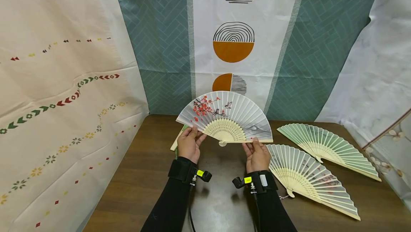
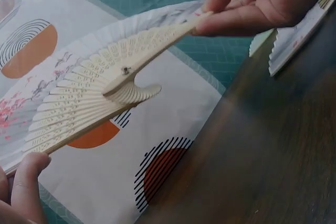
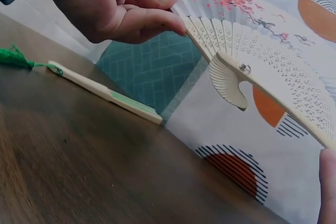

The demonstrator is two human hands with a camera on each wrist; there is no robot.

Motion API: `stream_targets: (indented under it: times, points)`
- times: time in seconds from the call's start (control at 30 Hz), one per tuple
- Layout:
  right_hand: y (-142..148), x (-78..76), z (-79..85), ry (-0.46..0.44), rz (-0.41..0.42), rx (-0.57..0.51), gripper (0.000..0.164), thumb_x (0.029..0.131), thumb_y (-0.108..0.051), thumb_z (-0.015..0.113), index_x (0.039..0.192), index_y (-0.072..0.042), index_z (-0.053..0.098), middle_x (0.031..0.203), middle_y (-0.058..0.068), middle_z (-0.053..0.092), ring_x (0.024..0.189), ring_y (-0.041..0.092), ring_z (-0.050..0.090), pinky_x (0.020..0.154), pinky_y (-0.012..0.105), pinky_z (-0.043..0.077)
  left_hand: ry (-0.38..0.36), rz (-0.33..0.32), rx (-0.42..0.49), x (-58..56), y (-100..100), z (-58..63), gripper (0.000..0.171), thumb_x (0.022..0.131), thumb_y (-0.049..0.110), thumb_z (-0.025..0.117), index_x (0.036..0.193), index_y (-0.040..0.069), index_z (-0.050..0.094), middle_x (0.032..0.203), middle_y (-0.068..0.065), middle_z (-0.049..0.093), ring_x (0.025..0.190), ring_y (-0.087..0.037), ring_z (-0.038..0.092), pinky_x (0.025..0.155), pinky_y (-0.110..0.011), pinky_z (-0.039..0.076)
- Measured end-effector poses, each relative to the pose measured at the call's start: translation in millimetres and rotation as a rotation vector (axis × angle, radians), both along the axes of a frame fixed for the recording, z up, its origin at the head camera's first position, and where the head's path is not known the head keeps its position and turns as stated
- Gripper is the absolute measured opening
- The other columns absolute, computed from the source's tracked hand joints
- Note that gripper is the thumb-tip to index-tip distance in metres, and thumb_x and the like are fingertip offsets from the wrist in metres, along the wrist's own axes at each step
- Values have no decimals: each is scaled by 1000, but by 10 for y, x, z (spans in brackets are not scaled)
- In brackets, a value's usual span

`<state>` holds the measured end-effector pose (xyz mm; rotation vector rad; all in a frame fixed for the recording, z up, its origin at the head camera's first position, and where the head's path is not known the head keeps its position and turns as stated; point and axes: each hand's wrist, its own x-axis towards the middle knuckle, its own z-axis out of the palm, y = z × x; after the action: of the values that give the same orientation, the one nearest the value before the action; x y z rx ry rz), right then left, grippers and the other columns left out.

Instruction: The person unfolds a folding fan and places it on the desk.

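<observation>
A spread folding fan [image 1: 237,112], white-grey with red blossoms and pale pierced ribs, is held up above the table between both hands. My left hand [image 1: 189,144] pinches its left end between thumb and fingers. At the other end, my right hand [image 1: 258,157] pinches the outer rib, as the left wrist view also shows with the thumb and fingers meeting on the fan [image 2: 105,82]. The fan's pivot and fanned rib ends hang free between the hands in the right wrist view.
To the right lie two spread fans, a green one [image 1: 327,144] and a greyish one [image 1: 311,178]. A folded fan [image 3: 105,93] with a green tassel [image 3: 16,57] lies behind my left hand on the brown wooden table [image 1: 128,175]. Patterned cloths [image 1: 160,46] hang behind.
</observation>
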<state>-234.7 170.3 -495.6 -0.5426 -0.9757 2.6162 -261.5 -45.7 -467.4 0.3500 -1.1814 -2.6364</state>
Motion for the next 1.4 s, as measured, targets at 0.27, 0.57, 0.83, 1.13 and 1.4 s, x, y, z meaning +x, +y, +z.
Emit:
stream_targets:
  times: [0.27, 0.57, 0.83, 1.13, 1.4]
  points:
    - [9, 170, -7, -13, 10, 35, 25, 119, -15, 58, 101, -6, 73, 94, 2, 72, 88, 10, 79, 86, 23, 72, -31, -17, -6, 115, 25, -9, 21, 116, 3, 61, 130, -9, 71, 96, -4, 70, 83, -13, 69, 77, -27, 73]
    - [133, 881, -18, -68, 61, 72, 19, 116, -11, 65, 102, -5, 75, 98, 3, 82, 90, 12, 84, 91, 27, 72, -57, -142, -126, 404, -141, -51, 14, 116, 5, 65, 120, -3, 76, 111, -6, 68, 102, -20, 69, 86, -35, 75]
    - [378, 1626, -134, -251, 307, 282, 29, 123, -27, 52, 119, -5, 71, 101, -5, 81, 100, 7, 83, 97, 25, 71, -172, -312, -267, 848, -303, -217, 15, 114, 4, 67, 100, 3, 72, 101, -3, 67, 94, -13, 70, 82, -33, 75]
    - [565, 1991, -246, -245, 353, 102, 39, 123, -17, 46, 100, -7, 76, 94, 2, 85, 93, 8, 86, 92, 20, 70, -198, -366, -223, 1193, -253, -291, 10, 115, 5, 67, 111, -1, 75, 105, -3, 73, 94, -13, 76, 86, -30, 74]
    - [657, 2129, -280, -204, 346, -11, 44, 123, -15, 46, 94, -6, 78, 92, 7, 87, 90, 11, 87, 90, 19, 70, -224, -338, -142, 1382, -130, -353, 14, 116, 5, 65, 102, 4, 68, 102, -2, 75, 90, -11, 77, 86, -29, 74]
